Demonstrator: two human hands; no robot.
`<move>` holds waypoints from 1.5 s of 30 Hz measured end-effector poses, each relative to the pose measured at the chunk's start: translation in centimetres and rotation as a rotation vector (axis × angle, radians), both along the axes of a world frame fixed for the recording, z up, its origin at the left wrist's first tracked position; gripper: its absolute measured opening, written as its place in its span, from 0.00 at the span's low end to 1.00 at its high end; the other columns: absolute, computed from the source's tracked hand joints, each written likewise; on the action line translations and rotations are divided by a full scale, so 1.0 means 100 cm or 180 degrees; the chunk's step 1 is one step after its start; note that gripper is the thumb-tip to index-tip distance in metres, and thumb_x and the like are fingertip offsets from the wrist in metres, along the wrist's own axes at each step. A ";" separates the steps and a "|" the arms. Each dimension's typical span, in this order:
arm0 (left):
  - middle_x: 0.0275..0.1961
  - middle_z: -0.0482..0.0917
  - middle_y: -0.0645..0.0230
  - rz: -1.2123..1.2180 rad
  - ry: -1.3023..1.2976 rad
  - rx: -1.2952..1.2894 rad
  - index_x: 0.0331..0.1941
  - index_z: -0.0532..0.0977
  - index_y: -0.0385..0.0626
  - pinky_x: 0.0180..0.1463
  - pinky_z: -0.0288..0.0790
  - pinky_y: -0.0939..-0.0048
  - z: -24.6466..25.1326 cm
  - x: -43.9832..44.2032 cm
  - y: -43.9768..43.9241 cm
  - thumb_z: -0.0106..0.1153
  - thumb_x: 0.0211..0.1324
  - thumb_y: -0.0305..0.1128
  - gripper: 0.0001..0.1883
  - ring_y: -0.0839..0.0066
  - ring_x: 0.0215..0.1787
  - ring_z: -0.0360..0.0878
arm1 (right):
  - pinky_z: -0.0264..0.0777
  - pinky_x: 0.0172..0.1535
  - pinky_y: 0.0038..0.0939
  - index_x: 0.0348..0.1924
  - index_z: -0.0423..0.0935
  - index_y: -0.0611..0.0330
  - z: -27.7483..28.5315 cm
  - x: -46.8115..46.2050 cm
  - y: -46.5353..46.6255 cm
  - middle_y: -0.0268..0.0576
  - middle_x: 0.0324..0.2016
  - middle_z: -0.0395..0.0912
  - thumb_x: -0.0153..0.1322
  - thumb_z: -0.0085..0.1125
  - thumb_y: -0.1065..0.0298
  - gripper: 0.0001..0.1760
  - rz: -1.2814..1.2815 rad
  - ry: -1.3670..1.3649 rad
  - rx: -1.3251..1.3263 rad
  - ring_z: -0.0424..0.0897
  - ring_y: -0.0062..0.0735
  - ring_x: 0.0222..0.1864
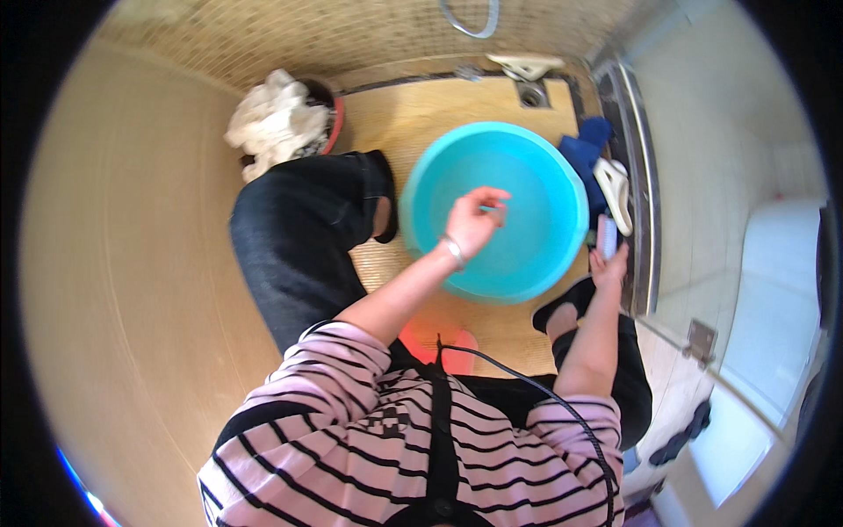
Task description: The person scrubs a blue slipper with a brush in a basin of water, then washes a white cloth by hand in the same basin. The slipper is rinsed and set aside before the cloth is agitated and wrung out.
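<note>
A round turquoise plastic basin [540,263] rests on the floor between my legs. Above its left half is my left hand [475,221], fingers curled, a bracelet at the wrist; I see nothing in it, though whether it touches water is unclear. To the right of the basin my right hand [610,265] grips the near end of a pink-and-white scrubbing brush [606,237]. Dark blue cloth [583,155] lies against the basin's right side, with a cream plastic slipper [614,191] beside it, just beyond the brush.
Back left stands a red-rimmed bucket [337,125] heaped with cream cloth [280,122]. A floor drain [532,95] and another cream slipper [525,66] are at the back. A glass panel [718,165] with a metal-trimmed sill [642,165] bounds the right; a black cord hangs before my shirt.
</note>
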State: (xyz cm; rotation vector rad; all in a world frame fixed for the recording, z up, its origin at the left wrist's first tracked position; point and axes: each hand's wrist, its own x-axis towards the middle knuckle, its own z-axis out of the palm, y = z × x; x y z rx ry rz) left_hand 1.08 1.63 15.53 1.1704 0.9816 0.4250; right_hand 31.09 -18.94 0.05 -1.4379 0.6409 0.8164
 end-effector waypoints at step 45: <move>0.44 0.83 0.55 0.2133 0.1818 0.2369 0.46 0.80 0.51 0.51 0.73 0.63 0.031 -0.295 0.280 0.70 0.41 0.39 0.23 0.57 0.48 0.81 | 0.70 0.41 0.20 0.55 0.74 0.63 0.280 -0.160 0.074 0.36 0.39 0.77 0.76 0.49 0.67 0.17 0.2975 -0.1915 0.0422 0.75 0.18 0.37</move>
